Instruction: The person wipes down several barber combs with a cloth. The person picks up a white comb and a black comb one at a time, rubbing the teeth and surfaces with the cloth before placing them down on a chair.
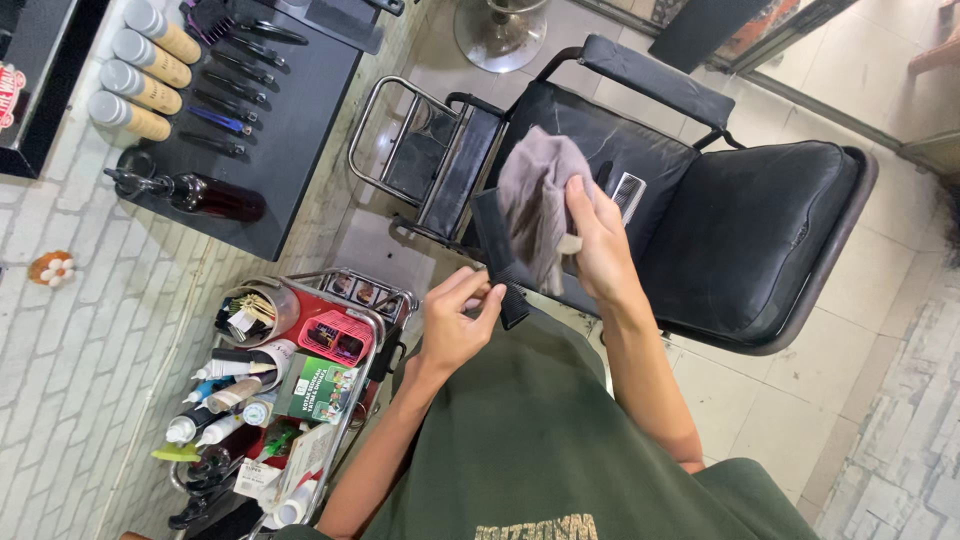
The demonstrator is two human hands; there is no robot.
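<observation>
My left hand [455,320] grips the lower end of a black comb [497,252], which points up and away from me. My right hand [598,240] holds a grey cloth [537,195] bunched against the comb's upper part, so the cloth covers most of the comb. Both hands are raised in front of my chest, above the seat of a black barber chair [750,230]. I wear a dark green shirt.
A metal trolley [385,300] at lower left carries bottles, tubes, a red tray and a jar of small tools. A black counter [300,120] at upper left holds spray cans, hair clips and a dark spray bottle [205,195]. The chair's footrest [410,150] is between them.
</observation>
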